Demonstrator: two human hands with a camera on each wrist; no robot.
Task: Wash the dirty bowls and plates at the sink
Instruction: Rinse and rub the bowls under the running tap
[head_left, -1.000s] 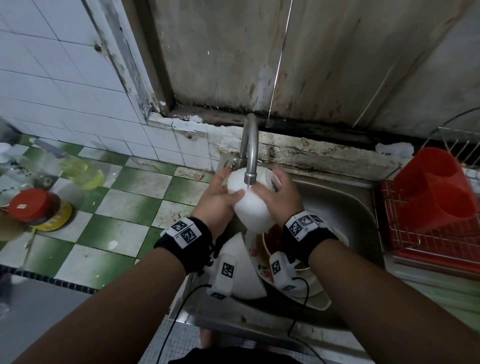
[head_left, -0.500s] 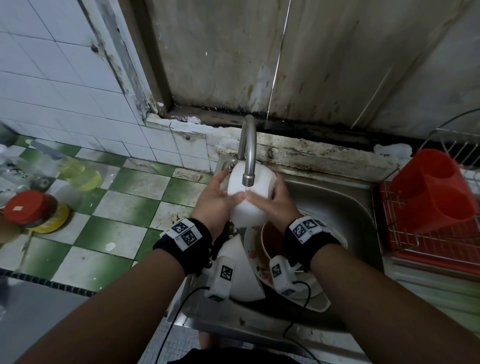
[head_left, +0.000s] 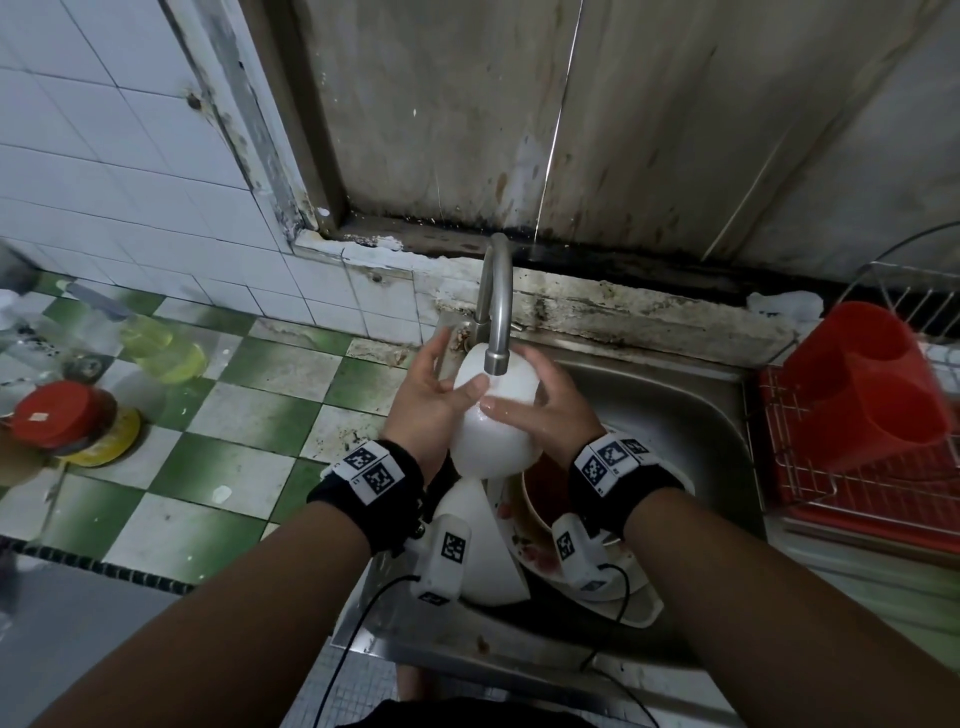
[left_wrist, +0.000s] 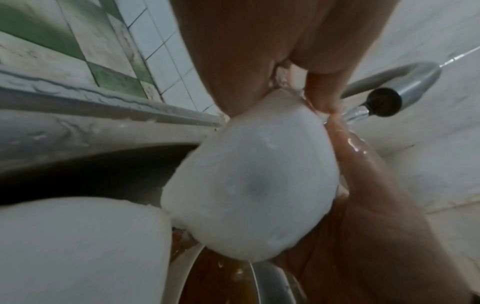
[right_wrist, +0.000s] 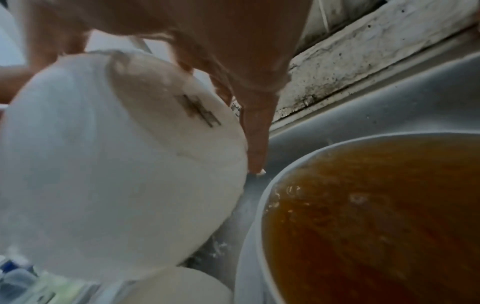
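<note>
I hold a white bowl (head_left: 491, 441) tilted under the running tap (head_left: 496, 317) over the steel sink (head_left: 691, 415). My left hand (head_left: 431, 400) grips its left side, thumb across the wet outside. My right hand (head_left: 545, 415) grips the right side, its fingers (right_wrist: 257, 133) lying along the bowl's base (right_wrist: 166, 107). The left wrist view shows the bowl (left_wrist: 249, 185) below the spout (left_wrist: 384, 102). Under my wrists stand a bowl of brown water (head_left: 540, 499) (right_wrist: 376, 216), an upturned white bowl (head_left: 478, 540) and a dirty plate (head_left: 634, 608).
A red drying rack (head_left: 857, 467) with a red cutlery holder (head_left: 872, 384) stands right of the sink. On the green-and-white tiled counter (head_left: 234, 415) at the left are a yellow-liquid bottle (head_left: 161, 348) and a red-lidded jar (head_left: 57, 415).
The bowl has turned a little between my hands under the water, and both thumbs have slid across its outside. The dishes in the sink have not moved.
</note>
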